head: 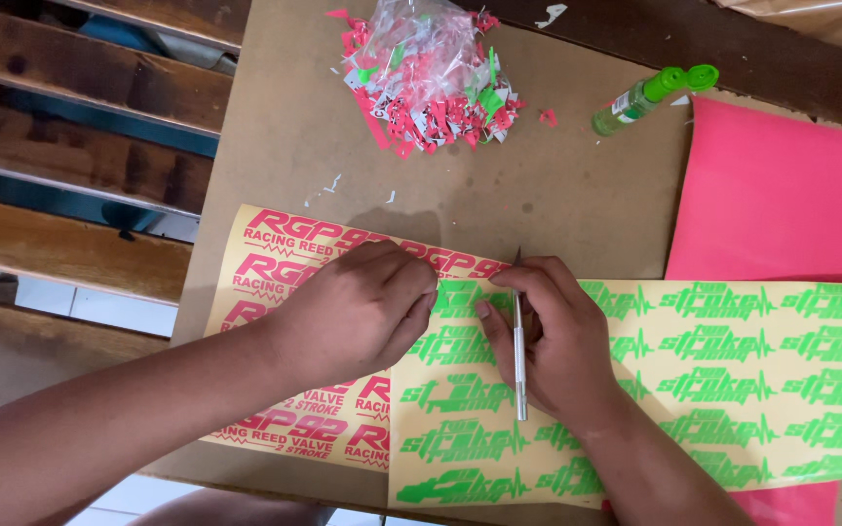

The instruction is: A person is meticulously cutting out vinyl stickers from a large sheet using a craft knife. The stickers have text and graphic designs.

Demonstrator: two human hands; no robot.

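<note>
At a brown bench [577, 195], the left hand [363, 307] presses curled fingers on a red-lettered sticker sheet [265, 263], beside an overlapping green-lettered sticker sheet [733, 380]. The right hand [548, 341] grips a slim craft knife [519, 360] pen-style. The sheets look thin, floppy and easily torn, best pinned flat.

Small sticker workshop: we see cut vinyl decal sheets [733, 370], a pile of weeded scraps [431, 78] & a craft knife [519, 360] on a board worktop [557, 195].
</note>
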